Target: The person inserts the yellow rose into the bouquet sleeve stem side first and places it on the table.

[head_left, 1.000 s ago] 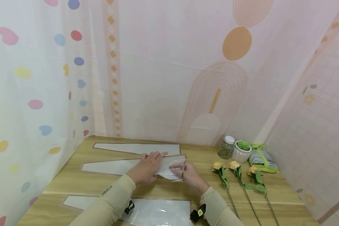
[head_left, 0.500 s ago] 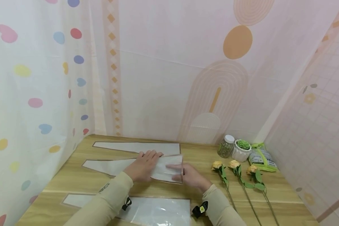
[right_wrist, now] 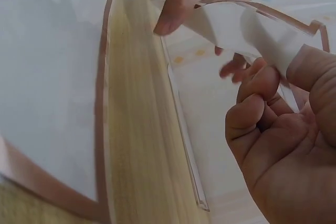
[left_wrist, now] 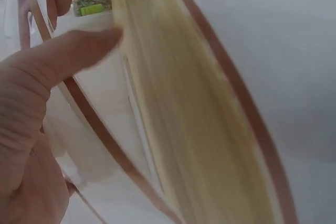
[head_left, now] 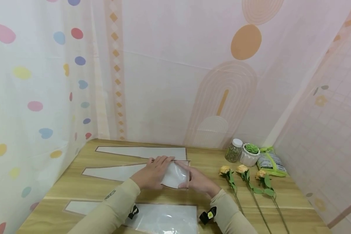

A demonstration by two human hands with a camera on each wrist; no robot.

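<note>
A tapered white-and-clear flower sleeve (head_left: 174,177) with brown edging lies across the middle of the table, its wide end bulging upward. My left hand (head_left: 150,175) grips it partway along, fingers on the far side and thumb nearer me. At the wide end my right hand (head_left: 201,182) holds the mouth of the sleeve. In the right wrist view, the right thumb lies against the sleeve (right_wrist: 228,22) with the other fingers curled below it. The left thumb (left_wrist: 73,51) stretches across the brown edge in the left wrist view. Some right fingertips are hidden by the sleeve.
Another sleeve (head_left: 163,152) lies flat behind, and one (head_left: 163,216) lies in front under the forearms. To the right lie three yellow roses (head_left: 242,169) with long stems. Behind them stand a lidded jar (head_left: 234,152), a potted succulent (head_left: 249,156) and a green-and-grey packet (head_left: 271,164).
The right hand's fingers have spread at the sleeve's wide end, which now bulges up more. The left hand has shifted slightly but stays on the sleeve.
</note>
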